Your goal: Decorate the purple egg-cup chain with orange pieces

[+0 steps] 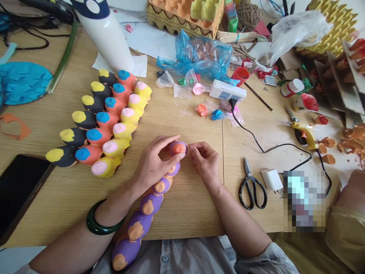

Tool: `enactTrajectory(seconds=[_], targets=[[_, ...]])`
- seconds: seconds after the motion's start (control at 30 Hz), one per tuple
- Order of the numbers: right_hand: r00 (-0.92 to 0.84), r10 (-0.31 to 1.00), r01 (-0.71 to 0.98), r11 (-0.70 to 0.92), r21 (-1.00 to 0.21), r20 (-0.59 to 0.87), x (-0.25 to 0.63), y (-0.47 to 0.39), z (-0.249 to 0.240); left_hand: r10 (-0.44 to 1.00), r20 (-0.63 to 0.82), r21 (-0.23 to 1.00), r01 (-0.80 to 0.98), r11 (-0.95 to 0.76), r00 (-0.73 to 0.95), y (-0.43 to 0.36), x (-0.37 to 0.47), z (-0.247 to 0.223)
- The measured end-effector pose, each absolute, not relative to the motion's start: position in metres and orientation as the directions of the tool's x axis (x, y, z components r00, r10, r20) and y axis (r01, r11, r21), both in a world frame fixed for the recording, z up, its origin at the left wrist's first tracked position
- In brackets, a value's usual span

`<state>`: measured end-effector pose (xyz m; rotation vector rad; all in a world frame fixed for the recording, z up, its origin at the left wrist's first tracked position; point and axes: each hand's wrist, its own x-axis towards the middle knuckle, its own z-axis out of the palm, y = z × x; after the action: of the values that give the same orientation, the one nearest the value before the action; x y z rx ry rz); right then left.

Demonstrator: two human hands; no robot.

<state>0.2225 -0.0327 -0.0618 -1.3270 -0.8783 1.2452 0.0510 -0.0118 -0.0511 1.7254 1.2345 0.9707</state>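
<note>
A purple bumpy strip point(151, 203) with orange tips runs from the table edge up to my hands. My left hand point(155, 160) curls round its far end, thumb and fingers on either side of the last bump, which carries a brighter orange cap point(179, 147). Close against that bump's right side, my right hand point(205, 158) has thumb and forefinger pinched together; anything between them is too small to make out. Left of my hands lie three painted strips side by side: black with yellow tips point(82, 118), orange with blue tips point(106, 118) and yellow with pink tips point(122, 129).
Black scissors point(252, 186) and a white adapter point(272, 179) lie right of my right forearm. Beyond my hands are a power strip point(227, 91) with a trailing cord, clay packets point(202, 110) and a blue bag point(199, 53). A glue gun point(305, 133) and another person's arm are at right.
</note>
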Motion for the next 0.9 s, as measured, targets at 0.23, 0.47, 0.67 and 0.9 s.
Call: enactTrajectory(seconds=[0.23, 0.47, 0.67, 0.9], targets=[[0.243, 0.97, -0.023, 0.004, -1.0, -0.002, 0.22, -0.042, -0.048, 0.97, 0.028, 0.988, 0.143, -0.064, 0.242, -0.017, 0.056, -0.047], [0.243, 0.97, 0.02, -0.014, -1.0, -0.008, 0.22, -0.045, -0.044, 0.967, 0.045, 0.989, 0.127, -0.079, 0.252, -0.02, 0.058, -0.045], [0.231, 0.971, 0.103, 0.046, -0.994, 0.069, 0.219, -0.046, -0.043, 0.97, -0.02, 0.989, 0.149, -0.017, 0.242, -0.023, 0.061, -0.036], [0.196, 0.97, 0.24, 0.097, -0.966, 0.146, 0.222, -0.047, -0.041, 0.97, 0.046, 0.977, 0.19, -0.093, 0.24, -0.024, 0.061, -0.035]])
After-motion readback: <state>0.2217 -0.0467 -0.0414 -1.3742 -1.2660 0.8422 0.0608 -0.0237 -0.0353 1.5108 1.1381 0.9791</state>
